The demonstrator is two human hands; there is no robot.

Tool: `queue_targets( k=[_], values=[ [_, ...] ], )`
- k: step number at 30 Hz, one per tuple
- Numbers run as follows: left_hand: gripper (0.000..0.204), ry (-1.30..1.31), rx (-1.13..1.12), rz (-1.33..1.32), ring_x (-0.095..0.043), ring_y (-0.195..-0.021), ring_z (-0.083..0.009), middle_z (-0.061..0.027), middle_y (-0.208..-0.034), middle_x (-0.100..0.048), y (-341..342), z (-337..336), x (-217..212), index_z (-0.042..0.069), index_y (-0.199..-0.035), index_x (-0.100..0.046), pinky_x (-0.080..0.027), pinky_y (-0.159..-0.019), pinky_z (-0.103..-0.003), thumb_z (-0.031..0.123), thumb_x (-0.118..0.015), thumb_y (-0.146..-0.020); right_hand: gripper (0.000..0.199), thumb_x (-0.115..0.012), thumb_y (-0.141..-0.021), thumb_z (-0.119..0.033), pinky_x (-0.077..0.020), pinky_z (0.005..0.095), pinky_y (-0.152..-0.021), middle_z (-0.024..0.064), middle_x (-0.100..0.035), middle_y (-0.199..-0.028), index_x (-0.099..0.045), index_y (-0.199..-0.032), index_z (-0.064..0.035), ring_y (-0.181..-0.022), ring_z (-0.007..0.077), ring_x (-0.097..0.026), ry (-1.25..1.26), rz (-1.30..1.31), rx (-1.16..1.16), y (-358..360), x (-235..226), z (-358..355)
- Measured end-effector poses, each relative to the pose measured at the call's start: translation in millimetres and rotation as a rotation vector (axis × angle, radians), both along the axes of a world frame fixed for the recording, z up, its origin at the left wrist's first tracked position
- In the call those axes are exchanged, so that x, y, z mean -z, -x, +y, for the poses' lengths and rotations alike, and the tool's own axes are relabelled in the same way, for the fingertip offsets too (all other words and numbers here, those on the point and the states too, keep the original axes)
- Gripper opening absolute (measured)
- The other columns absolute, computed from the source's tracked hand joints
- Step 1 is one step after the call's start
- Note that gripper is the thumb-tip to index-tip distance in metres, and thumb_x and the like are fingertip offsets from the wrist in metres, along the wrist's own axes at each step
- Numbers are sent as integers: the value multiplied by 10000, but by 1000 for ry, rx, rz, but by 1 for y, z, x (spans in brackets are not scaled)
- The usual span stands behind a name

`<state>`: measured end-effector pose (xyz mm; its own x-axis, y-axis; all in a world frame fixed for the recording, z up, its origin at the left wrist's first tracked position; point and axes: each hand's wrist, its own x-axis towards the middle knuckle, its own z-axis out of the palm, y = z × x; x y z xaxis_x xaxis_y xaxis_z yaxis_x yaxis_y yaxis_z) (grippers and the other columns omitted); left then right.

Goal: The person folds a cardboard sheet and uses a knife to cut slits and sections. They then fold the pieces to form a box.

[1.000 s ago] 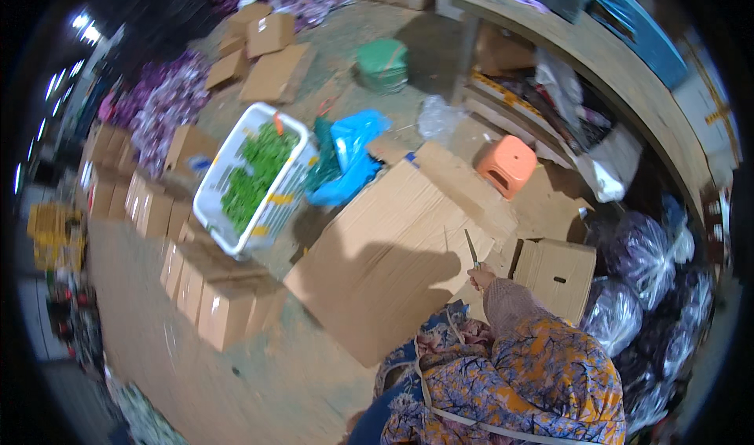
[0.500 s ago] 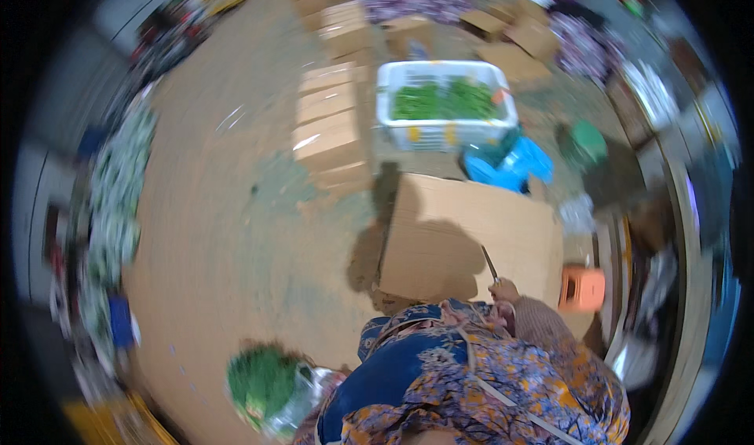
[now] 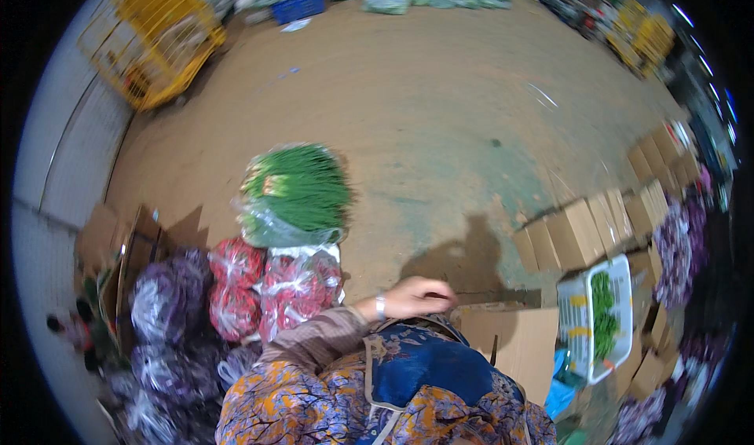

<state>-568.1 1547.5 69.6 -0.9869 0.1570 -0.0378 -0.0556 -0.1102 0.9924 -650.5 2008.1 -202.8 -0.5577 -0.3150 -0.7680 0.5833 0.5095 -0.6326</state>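
Left hand (image 3: 424,296): bare, out in front of my body, fingers loosely bent — I see nothing in them, but blur keeps me from telling how wide they stand.
Right hand: hidden; I cannot tell what its fingers hold.
Thin dark knife blade (image 3: 494,350): showing past my apron's edge, its handle out of sight.
Flat brown cardboard sheet (image 3: 526,335): on the floor at my right, under the blade in this view.
Just changed: my view has swung left. A second ago my right hand held the knife in plain sight; now that hand is gone from view and my left has come in. The cutting side sits at my right, half hidden.
In the way: my dark-blue flowered cloth apron (image 3: 440,366) covers part of the sheet.
Beside my left sleeve: clear plastic bags of red produce (image 3: 236,311), with clear bags of purple produce (image 3: 161,296) farther left.
Ahead, left: long green stalks (image 3: 314,190) bundled in clear plastic.
Right, past the sheet: a white slatted plastic basket (image 3: 576,307) of green leaves, and a row of brown cardboard boxes (image 3: 577,233).
Far side: a yellow barred cage trolley (image 3: 161,5) and a blue plastic crate (image 3: 298,8).
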Motion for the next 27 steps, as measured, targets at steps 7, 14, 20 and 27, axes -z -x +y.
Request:
queue_targets(
  k=[7,14,20,27],
  values=[
    [196,546,-536,1046,-543,-949,-304,-157,-995,-558,-14,-26,-152,-16,-943,-562,-440,-829,-428,86,-519,-781,152,-498,-859,-140,-319,250,-383,16,-392,-524,-437,-752,-50,-410,85,-304,2,-6,-360,93,-50,-115],
    [166,436,-1198,1350,-505,-753,-253,-101,-815,-537,-17,-65,-205,39,-752,-522,-419,-693,-363,202,-555,-751,109,-451,-891,-151,-364,295,-405,34,-430,-575,-467,-826,-66,-446,115,-355,342,-808,315,229,26,-154],
    [169,511,-1035,1337,-512,-776,-252,-100,-837,-544,72,-106,-214,37,-784,-530,-424,-718,-364,197,-564,-745,103,-531,-836,-143,-433,283,-484,84,-552,-699,-499,-845,-45,-592,151,-532,-129,221,-869,248,-12,-300],
    [182,602,-739,1184,-521,-804,-250,-99,-863,-554,227,-165,-218,34,-821,-538,-430,-748,-366,192,-575,-738,97,-559,-794,-99,-422,290,-452,75,-532,-656,-487,-811,-37,-545,149,-520,2,-46,-389,358,-23,-373]
  ],
)
